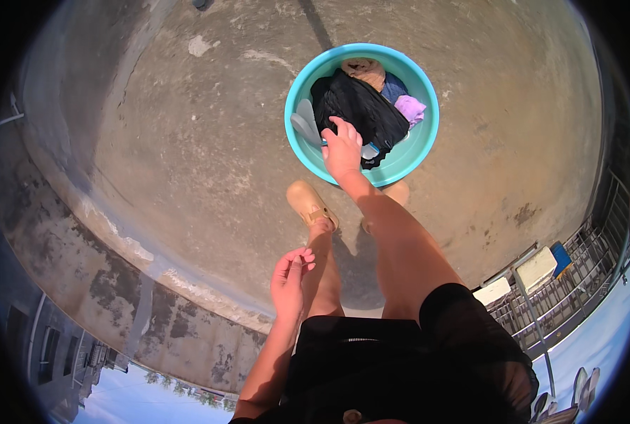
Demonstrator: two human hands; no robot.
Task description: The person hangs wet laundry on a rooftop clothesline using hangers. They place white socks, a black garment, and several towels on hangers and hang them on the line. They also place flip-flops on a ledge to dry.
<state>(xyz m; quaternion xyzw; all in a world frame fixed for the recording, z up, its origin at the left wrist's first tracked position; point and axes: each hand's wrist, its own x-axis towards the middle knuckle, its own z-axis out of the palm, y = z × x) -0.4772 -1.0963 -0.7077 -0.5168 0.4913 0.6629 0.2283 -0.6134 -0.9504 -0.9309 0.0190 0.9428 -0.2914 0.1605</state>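
Note:
A round turquoise plastic basin (432, 100) stands on the concrete ground in front of my feet. Over its near side reaches my right hand (342, 151), fingers bent and apart above a black garment (365, 108); whether they touch the cloth is unclear. Grey slipper-like pieces (306, 121) lean at the basin's left wall. Farther in lie a beige fluffy cloth (365, 70), a dark blue cloth (394, 87) and a lilac cloth (411, 109). A small white-and-blue item (370, 151) shows beside my wrist. My left hand (289, 281) hangs by my leg, thumb against curled fingers, with nothing visible in it.
Tan clogs (308, 200) are on my feet, just short of the basin. A low weathered concrete wall (177, 328) curves along the left and behind. At right rear stands a metal railing (574, 302) with pale boards (536, 269). Shoes (585, 387) appear at the lower right edge.

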